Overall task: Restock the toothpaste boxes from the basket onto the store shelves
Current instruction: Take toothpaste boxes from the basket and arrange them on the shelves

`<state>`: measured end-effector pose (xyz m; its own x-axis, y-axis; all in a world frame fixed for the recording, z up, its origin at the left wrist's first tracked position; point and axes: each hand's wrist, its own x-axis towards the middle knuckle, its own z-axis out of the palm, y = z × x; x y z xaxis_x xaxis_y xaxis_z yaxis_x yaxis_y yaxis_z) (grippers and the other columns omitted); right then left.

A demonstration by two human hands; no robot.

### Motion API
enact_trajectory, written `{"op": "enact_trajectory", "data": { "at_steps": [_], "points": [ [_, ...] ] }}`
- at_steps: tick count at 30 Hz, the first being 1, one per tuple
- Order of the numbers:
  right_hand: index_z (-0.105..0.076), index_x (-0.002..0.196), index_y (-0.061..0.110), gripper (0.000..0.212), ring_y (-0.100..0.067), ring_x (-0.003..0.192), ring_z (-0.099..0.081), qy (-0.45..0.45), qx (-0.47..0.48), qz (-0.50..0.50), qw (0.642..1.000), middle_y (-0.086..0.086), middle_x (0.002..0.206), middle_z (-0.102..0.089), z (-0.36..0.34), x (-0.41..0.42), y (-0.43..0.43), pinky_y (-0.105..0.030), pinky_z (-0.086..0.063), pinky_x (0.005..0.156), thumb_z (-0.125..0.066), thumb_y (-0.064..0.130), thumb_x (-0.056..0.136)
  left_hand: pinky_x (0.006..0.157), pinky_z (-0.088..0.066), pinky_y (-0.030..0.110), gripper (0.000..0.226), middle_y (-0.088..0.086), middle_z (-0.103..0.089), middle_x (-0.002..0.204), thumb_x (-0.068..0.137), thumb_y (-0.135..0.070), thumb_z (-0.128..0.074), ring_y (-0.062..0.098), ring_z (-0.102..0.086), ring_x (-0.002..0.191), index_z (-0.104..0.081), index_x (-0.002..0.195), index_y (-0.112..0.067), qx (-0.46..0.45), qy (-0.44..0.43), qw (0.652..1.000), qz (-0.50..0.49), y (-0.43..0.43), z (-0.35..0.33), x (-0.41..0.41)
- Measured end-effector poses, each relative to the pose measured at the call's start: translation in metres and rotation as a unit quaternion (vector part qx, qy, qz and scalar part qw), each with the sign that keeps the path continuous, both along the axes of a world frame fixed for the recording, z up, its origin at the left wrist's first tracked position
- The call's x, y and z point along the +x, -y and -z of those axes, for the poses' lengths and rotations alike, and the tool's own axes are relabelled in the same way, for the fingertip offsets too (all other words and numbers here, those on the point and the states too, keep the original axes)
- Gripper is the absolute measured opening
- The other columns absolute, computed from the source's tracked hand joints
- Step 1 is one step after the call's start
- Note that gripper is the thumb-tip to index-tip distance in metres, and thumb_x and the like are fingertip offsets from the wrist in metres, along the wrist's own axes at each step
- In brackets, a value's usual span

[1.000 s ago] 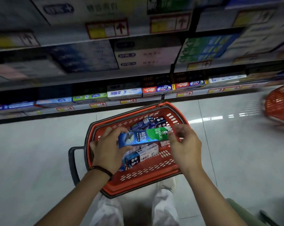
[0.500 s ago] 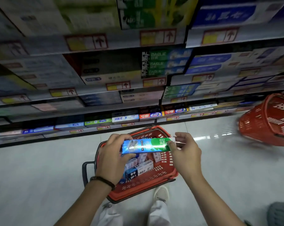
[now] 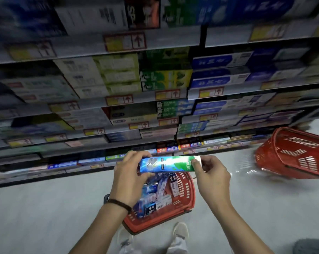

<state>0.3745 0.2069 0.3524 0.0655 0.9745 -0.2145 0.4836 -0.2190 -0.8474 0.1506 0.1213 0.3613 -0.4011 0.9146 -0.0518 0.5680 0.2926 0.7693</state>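
Two-handed hold at lower centre of frame: left hand (image 3: 129,180) curled round the blue end, right hand (image 3: 211,178) pinching the green end of a toothpaste box (image 3: 166,164) above the red basket (image 3: 187,197); judged light, stiff, glossy, crushable, best gripped endwise.

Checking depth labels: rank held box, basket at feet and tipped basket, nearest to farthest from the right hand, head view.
1. Held box, pinched at its right end by the right hand.
2. Basket at feet, below and left of it.
3. Tipped basket, far right.
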Motion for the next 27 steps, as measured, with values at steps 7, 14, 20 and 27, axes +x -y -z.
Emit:
{"op": "enact_trajectory", "data": {
  "at_steps": [7,14,20,27],
  "points": [
    [-0.071,0.086,0.024,0.014,0.0,0.076,-0.066,-0.047,0.055,0.012,0.997,0.011,0.079,-0.074,-0.074,0.01,-0.006,-0.01,-0.044,0.063,-0.081,0.033,0.091,0.084,-0.054,0.018,0.054,-0.025,-0.056,0.113,0.077,-0.01,-0.092,-0.01,-0.055,0.109,-0.063,0.106,-0.045,0.047,-0.024,0.999,0.005,-0.005,-0.083,0.007],
    [-0.071,0.08,0.023,0.021,-0.004,0.074,-0.068,-0.085,0.112,0.017,0.99,0.011,0.075,-0.074,-0.14,0.013,-0.008,-0.027,-0.051,0.067,-0.083,0.037,0.089,0.079,-0.052,0.018,0.055,-0.024,-0.058,0.114,0.073,-0.009,-0.093,-0.004,-0.058,0.102,-0.064,0.107,-0.041,0.09,-0.055,0.994,0.013,-0.009,-0.153,0.011],
    [-0.069,0.075,0.023,0.026,-0.003,0.07,-0.066,-0.1,0.152,0.011,0.983,0.015,0.074,-0.072,-0.192,0.015,-0.017,-0.016,-0.044,0.058,-0.083,0.04,0.089,0.078,-0.041,0.003,0.056,-0.021,-0.061,0.11,0.072,-0.002,-0.092,-0.005,-0.056,0.102,-0.066,0.105,-0.039,0.129,-0.07,0.989,0.01,-0.017,-0.204,0.011],
    [-0.066,0.07,0.02,0.031,0.001,0.066,-0.062,-0.132,0.212,-0.01,0.968,0.015,0.068,-0.069,-0.253,0.017,-0.037,-0.014,-0.043,0.055,-0.083,0.037,0.09,0.077,-0.04,0.001,0.055,-0.021,-0.06,0.109,0.074,0.001,-0.089,-0.011,-0.055,0.102,-0.066,0.105,-0.038,0.174,-0.092,0.98,-0.001,-0.031,-0.262,0.017]
  ]
}}
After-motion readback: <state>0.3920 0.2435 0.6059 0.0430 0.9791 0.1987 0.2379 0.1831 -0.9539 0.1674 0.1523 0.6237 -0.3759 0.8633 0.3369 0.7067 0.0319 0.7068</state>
